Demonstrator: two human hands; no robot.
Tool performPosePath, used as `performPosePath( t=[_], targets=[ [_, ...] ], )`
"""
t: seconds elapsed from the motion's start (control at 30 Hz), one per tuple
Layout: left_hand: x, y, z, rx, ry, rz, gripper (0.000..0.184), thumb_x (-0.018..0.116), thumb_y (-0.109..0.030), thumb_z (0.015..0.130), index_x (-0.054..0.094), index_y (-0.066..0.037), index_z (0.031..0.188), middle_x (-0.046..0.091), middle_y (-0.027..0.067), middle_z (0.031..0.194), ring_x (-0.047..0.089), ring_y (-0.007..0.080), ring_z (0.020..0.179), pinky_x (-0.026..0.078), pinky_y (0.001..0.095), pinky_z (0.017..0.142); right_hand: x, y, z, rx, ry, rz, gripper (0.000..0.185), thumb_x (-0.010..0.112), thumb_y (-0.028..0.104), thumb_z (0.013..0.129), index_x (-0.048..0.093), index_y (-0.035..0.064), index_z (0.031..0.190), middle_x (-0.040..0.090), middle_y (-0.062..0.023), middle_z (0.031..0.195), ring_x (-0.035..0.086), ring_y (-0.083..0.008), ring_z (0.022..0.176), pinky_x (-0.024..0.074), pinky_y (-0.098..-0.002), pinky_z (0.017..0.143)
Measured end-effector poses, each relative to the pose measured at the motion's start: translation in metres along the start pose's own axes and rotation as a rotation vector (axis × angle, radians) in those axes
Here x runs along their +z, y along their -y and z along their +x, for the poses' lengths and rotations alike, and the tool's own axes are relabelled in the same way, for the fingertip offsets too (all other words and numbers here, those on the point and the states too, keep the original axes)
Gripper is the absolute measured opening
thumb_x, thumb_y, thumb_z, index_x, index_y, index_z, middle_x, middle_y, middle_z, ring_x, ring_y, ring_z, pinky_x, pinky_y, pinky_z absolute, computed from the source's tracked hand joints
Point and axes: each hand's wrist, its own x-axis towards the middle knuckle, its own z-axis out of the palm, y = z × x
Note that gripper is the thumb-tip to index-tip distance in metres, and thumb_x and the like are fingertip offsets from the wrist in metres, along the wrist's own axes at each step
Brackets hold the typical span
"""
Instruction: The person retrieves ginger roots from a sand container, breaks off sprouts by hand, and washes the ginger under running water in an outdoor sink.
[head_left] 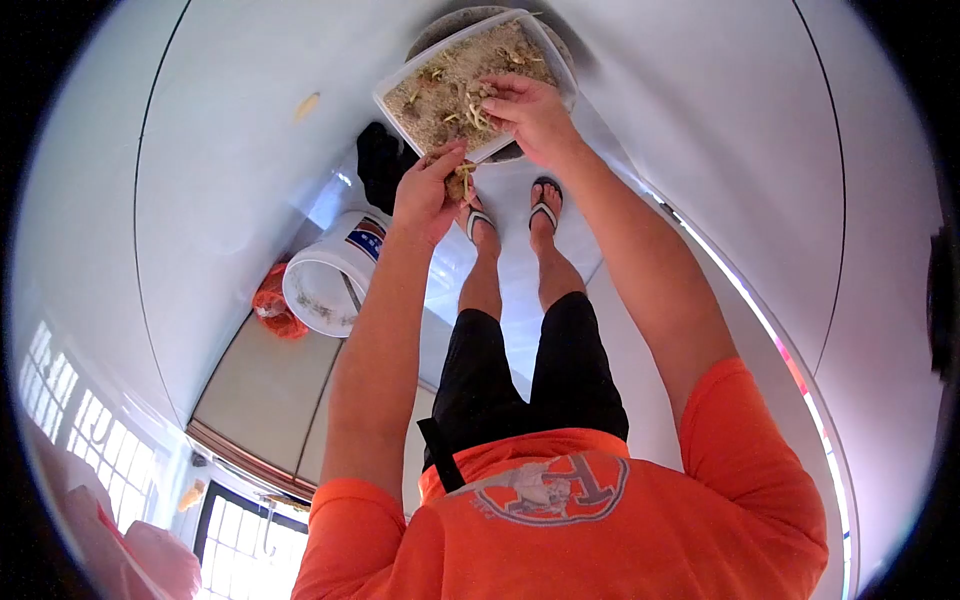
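A clear plastic tub point(392, 112) filled with brown, crumbly soil-like material and pale sprouts stands at the top of the head view. My right hand point(522, 112) is over the tub's right part, its fingers closed on a clump with pale roots point(478, 106). At the tub's near left corner, my left hand point(428, 195) pinches a brown lump with yellow-green shoots point(459, 182). The lump hangs just outside the rim. Both hands are apart from each other.
A round stand point(566, 50) is under the tub. To the left lie a black bag-like item point(382, 165), a white bucket point(318, 295) tipped toward me and an orange mesh bag point(275, 303). My sandalled feet are below the tub.
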Motion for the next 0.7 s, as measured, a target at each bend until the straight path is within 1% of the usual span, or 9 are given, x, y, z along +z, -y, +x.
performPosePath(
  t=[0.07, 0.17, 0.27, 0.37, 0.47, 0.53, 0.57, 0.67, 0.7],
  targets=[
    [-0.002, 0.003, -0.003, -0.008, -0.009, -0.007, 0.024, 0.063, -0.011, 0.096, 0.063, -0.002, 0.118, 0.063, 0.0072, 0.090, 0.059, 0.0170, 0.073, 0.050, 0.0310, 0.059, -0.006, -0.004, 0.002, -0.045, 0.036, -0.035, 0.035, 0.072, -0.003, 0.083, 0.067, 0.0012, 0.117, 0.071, -0.0060, 0.097, 0.068, -0.0167, 0.085, 0.0553, -0.0292, 0.073],
    [0.001, -0.001, -0.005, 0.013, 0.017, -0.026, 0.024, 0.063, -0.013, 0.097, 0.063, -0.002, 0.118, 0.061, 0.0064, 0.088, 0.058, 0.0165, 0.072, 0.049, 0.0306, 0.059, 0.001, 0.004, -0.004, -0.085, 0.026, -0.122, 0.032, 0.072, -0.005, 0.082, 0.068, -0.0014, 0.113, 0.071, -0.0070, 0.098, 0.069, -0.0174, 0.087, 0.0559, -0.0294, 0.077],
    [0.005, -0.002, -0.009, 0.029, 0.073, -0.074, 0.024, 0.063, -0.015, 0.098, 0.062, -0.002, 0.118, 0.059, 0.0057, 0.085, 0.057, 0.0159, 0.071, 0.048, 0.0298, 0.059, -0.001, 0.004, -0.005, -0.221, 0.024, -0.432, 0.030, 0.073, -0.005, 0.079, 0.070, -0.0024, 0.109, 0.072, -0.0079, 0.101, 0.069, -0.0147, 0.089, 0.0557, -0.0282, 0.078],
    [0.012, -0.009, -0.012, 0.046, 0.125, -0.130, 0.024, 0.062, -0.017, 0.098, 0.061, -0.002, 0.117, 0.058, 0.0054, 0.085, 0.056, 0.0155, 0.072, 0.047, 0.0297, 0.060, 0.004, 0.007, -0.007, -0.396, 0.048, -0.690, 0.028, 0.072, -0.005, 0.075, 0.072, 0.0008, 0.102, 0.072, -0.0087, 0.097, 0.069, -0.0174, 0.085, 0.0550, -0.0294, 0.077],
    [0.015, -0.011, -0.010, 0.034, 0.149, -0.194, 0.021, 0.062, -0.017, 0.099, 0.061, -0.002, 0.113, 0.059, 0.0058, 0.086, 0.057, 0.0159, 0.072, 0.048, 0.0304, 0.061, 0.012, 0.018, -0.015, -0.645, 0.117, -1.024, 0.030, 0.067, -0.014, 0.076, 0.069, 0.0016, 0.101, 0.069, -0.0074, 0.103, 0.068, -0.0200, 0.091, 0.0551, -0.0304, 0.079],
    [0.013, -0.011, -0.005, 0.023, 0.192, -0.260, 0.018, 0.063, -0.016, 0.098, 0.060, -0.002, 0.109, 0.062, 0.0064, 0.089, 0.058, 0.0171, 0.071, 0.050, 0.0315, 0.062, 0.019, 0.023, -0.016, -0.795, 0.140, -1.163, 0.029, 0.067, -0.013, 0.075, 0.067, 0.0024, 0.100, 0.068, -0.0084, 0.102, 0.068, -0.0205, 0.091, 0.0549, -0.0307, 0.077],
    [0.010, -0.008, -0.004, 0.033, 0.175, -0.238, 0.017, 0.063, -0.015, 0.098, 0.060, -0.002, 0.109, 0.062, 0.0064, 0.089, 0.058, 0.0171, 0.071, 0.050, 0.0317, 0.062, 0.021, 0.022, -0.021, -0.861, 0.147, -1.230, 0.029, 0.067, -0.013, 0.075, 0.067, 0.0028, 0.099, 0.067, -0.0089, 0.102, 0.068, -0.0208, 0.091, 0.0548, -0.0309, 0.077],
    [0.013, -0.012, -0.001, 0.074, 0.160, -0.202, 0.015, 0.063, -0.011, 0.097, 0.059, -0.002, 0.108, 0.063, 0.0067, 0.089, 0.059, 0.0171, 0.071, 0.050, 0.0321, 0.062, 0.029, 0.028, -0.025, -0.827, 0.169, -1.142, 0.031, 0.070, -0.007, 0.072, 0.066, 0.0041, 0.100, 0.065, -0.0116, 0.092, 0.067, -0.0279, 0.079, 0.0547, -0.0348, 0.071],
    [0.012, -0.011, -0.001, 0.082, 0.170, -0.204, 0.015, 0.064, -0.010, 0.096, 0.059, -0.002, 0.108, 0.063, 0.0069, 0.090, 0.059, 0.0171, 0.071, 0.050, 0.0323, 0.062, 0.030, 0.030, -0.026, -0.756, 0.168, -1.087, 0.030, 0.070, -0.007, 0.073, 0.065, 0.0036, 0.101, 0.066, -0.0116, 0.092, 0.067, -0.0263, 0.079, 0.0549, -0.0342, 0.072]
  ],
)
